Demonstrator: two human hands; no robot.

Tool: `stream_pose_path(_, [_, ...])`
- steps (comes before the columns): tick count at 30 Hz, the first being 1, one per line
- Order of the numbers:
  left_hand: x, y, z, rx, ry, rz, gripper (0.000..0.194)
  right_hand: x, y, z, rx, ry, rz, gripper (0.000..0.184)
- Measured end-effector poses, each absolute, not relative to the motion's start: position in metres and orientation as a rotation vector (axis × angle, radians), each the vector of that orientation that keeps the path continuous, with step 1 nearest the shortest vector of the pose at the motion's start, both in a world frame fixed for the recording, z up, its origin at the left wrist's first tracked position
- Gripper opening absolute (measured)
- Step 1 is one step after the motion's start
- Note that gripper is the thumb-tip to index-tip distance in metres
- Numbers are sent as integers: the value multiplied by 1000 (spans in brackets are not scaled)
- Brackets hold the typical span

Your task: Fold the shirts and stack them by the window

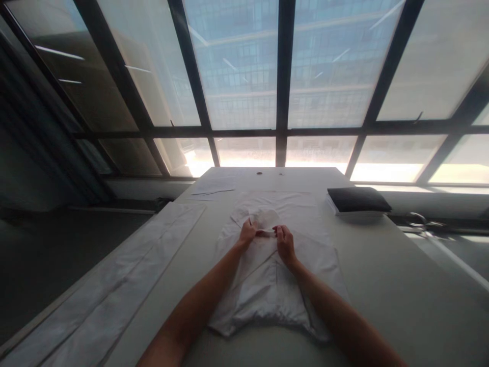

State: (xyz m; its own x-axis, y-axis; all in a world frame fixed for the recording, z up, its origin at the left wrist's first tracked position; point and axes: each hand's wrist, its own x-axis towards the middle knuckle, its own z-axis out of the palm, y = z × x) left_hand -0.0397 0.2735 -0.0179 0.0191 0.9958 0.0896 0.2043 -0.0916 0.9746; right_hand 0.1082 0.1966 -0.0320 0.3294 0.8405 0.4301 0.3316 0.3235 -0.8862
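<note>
A white garment [263, 285] lies spread and wrinkled on the white table [385, 285], its gathered lower edge toward me. Near its upper middle, a piece of the cloth is lifted between my two hands. My left hand [248, 232] grips this raised edge from the left, thumb pointing up. From the right, my right hand [284, 242] pinches the same edge between thumb and fingers. A small gap under the lifted cloth shows between the hands. Which part of the garment they hold cannot be made out clearly.
Long white cloth strips [126, 280] run along the table's left side. Paper sheets [214, 186] lie at the far left. A black item on a white stack [357, 200] sits at the right edge. Two small objects [259, 173] are near the far edge, before large windows.
</note>
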Motion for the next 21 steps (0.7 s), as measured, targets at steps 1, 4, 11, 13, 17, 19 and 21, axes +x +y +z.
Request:
stream_pose_path(1, [-47, 272, -14, 1396, 1303, 1173, 22, 109, 197, -33, -1239, -1153, 490, 40])
stream_pose_path(4, [-88, 267, 4, 1308, 1299, 1179, 25, 109, 199, -36, -1179, -1038, 555, 36])
stream_pose_path(11, [-260, 251, 70, 1150, 1501, 1290, 17, 111, 198, -36, -1130, -907, 723, 39])
stream_pose_path(13, [-309, 248, 88, 1155, 1652, 1305, 18, 111, 198, -37, -1160, -936, 706, 41])
stream_pose_path(17, [-381, 247, 119, 1130, 2041, 1384, 24, 110, 197, -36, -1212, -1072, 721, 45])
stream_pose_path(19, [-401, 250, 130, 1123, 2181, 1402, 27, 110, 196, -36, -1233, -1111, 739, 45])
stream_pose_path(21, [-413, 255, 139, 1160, 2293, 1416, 27, 111, 194, -35, -1242, -1130, 752, 43])
